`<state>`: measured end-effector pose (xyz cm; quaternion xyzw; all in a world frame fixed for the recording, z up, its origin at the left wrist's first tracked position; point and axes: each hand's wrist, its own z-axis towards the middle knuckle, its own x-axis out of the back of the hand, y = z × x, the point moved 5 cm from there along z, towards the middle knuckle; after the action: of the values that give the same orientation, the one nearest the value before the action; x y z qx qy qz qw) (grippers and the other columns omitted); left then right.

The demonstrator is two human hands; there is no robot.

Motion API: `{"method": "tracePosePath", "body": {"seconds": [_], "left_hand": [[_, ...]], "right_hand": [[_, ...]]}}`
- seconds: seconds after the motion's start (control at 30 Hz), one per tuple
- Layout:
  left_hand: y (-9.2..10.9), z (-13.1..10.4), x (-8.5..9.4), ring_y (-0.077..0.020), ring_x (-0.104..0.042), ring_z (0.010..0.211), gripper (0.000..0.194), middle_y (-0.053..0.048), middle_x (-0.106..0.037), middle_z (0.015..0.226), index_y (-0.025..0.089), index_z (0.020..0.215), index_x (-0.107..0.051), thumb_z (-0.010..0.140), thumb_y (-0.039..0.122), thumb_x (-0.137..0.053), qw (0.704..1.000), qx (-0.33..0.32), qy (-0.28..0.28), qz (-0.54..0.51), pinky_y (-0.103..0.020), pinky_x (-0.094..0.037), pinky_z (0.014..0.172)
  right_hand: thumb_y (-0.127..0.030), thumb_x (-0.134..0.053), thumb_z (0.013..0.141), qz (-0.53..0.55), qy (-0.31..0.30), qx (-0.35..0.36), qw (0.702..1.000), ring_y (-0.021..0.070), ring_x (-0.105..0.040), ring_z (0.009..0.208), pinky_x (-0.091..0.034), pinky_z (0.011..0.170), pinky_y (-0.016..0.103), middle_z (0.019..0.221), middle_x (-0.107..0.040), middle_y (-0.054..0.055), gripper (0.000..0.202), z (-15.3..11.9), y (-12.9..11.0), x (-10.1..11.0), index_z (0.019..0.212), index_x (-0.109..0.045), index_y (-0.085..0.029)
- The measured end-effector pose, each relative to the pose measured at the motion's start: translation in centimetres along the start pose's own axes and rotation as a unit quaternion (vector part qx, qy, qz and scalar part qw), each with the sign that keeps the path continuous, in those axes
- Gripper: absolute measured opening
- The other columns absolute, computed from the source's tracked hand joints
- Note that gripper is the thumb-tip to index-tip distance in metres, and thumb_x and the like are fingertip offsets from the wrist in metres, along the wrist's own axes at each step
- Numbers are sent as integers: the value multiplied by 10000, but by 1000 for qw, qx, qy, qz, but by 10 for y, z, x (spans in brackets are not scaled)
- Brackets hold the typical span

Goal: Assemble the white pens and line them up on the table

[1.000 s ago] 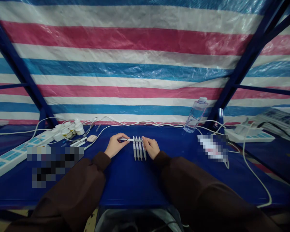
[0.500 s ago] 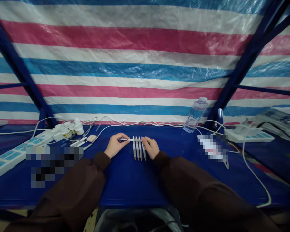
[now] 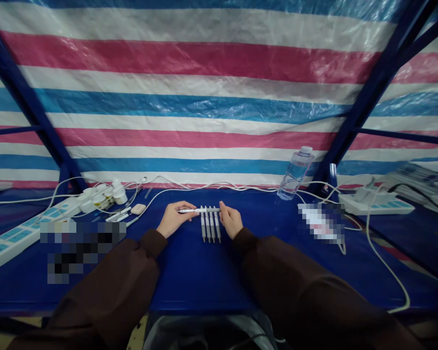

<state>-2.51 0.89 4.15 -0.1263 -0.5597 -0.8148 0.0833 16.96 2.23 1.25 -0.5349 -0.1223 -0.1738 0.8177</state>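
Observation:
Several white pens with grey grips (image 3: 210,227) lie side by side on the blue table (image 3: 200,277), tips toward me. Across their upper ends runs another white pen (image 3: 191,210), held level. My left hand (image 3: 175,218) pinches this crosswise pen near its left end between thumb and fingers. At the right end of the same pen, my right hand (image 3: 230,220) has its thumb and fingers closed beside the row. The exact contact there is small and partly hidden by the fingers.
On the left are a long power strip (image 3: 22,236) with plugs and a white earphone case (image 3: 137,209). A clear bottle (image 3: 295,175) stands at the back right, near a second power strip (image 3: 379,204). White cables (image 3: 237,187) run along the back edge.
My right hand has shifted slightly right, uncovering more of the row's right side. The crosswise pen has moved slightly, and more of its left part now shows.

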Motion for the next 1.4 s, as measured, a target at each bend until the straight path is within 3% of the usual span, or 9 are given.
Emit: {"method": "tracePosePath", "body": {"seconds": [0.27,0.4,0.57,0.67,0.87,0.97,1.07,1.17,1.4], "left_hand": [[-11,4,16,-162,-635,697,279,-40,-663,682,148,804,-621,648,363,-706,981,52,120,-146,-214,-395,516],[-21,5,17,-136,-614,651,310,-32,-641,702,144,797,-605,612,361,-728,955,107,132,-245,-222,-391,520],[-27,8,16,-58,-480,503,332,51,-476,551,152,663,-526,583,378,-756,920,130,150,-337,-215,-344,479],[-36,9,21,-47,-362,435,419,70,-354,487,177,604,-443,641,523,-677,912,159,182,-331,-229,-312,442],[-44,13,26,-73,-258,422,565,58,-218,479,226,563,-237,731,765,-240,940,140,146,-274,-264,-287,431],[-42,13,25,-81,-278,436,573,43,-260,492,225,559,-234,731,771,-206,944,130,133,-274,-273,-280,438],[-38,11,24,-74,-185,392,562,54,-186,463,229,542,-261,756,748,-231,942,126,114,-291,-278,-222,409],[-34,7,22,-65,-129,358,557,58,-145,430,223,502,-278,812,684,-246,906,147,85,-387,-269,-179,379],[-32,0,18,-74,-142,297,477,67,-130,358,214,488,-158,851,464,-340,770,215,66,-597,-233,-196,319]], "right_hand": [[-570,-280,872,6,-2,-14,1000,111,-414,436,-309,483,231,418,-425,-24,553,0,3,1,485,-409,-197],[-570,-281,870,11,0,-22,1000,112,-420,428,-311,478,234,413,-433,-23,554,0,4,1,488,-429,-197],[-573,-281,868,14,3,-26,1000,112,-424,418,-327,483,235,401,-439,-25,555,0,3,3,488,-433,-199],[-569,-287,868,14,0,-27,1000,112,-427,416,-332,487,234,398,-442,-26,550,0,3,3,489,-438,-200],[-553,-293,872,16,-1,-29,999,112,-428,420,-323,476,229,399,-443,-25,538,-1,2,3,495,-437,-197],[-554,-298,871,19,-3,-30,999,109,-421,416,-323,475,228,400,-438,-27,536,-1,2,3,497,-437,-196],[-559,-301,868,20,-3,-31,999,108,-422,417,-325,478,229,404,-439,-28,537,-1,1,3,498,-441,-196],[-556,-302,867,18,1,-30,999,108,-425,421,-327,484,229,402,-438,-26,540,0,1,4,491,-442,-195],[-554,-301,871,15,0,-32,999,103,-420,416,-331,495,223,397,-436,-32,541,0,2,3,495,-443,-191]]}}
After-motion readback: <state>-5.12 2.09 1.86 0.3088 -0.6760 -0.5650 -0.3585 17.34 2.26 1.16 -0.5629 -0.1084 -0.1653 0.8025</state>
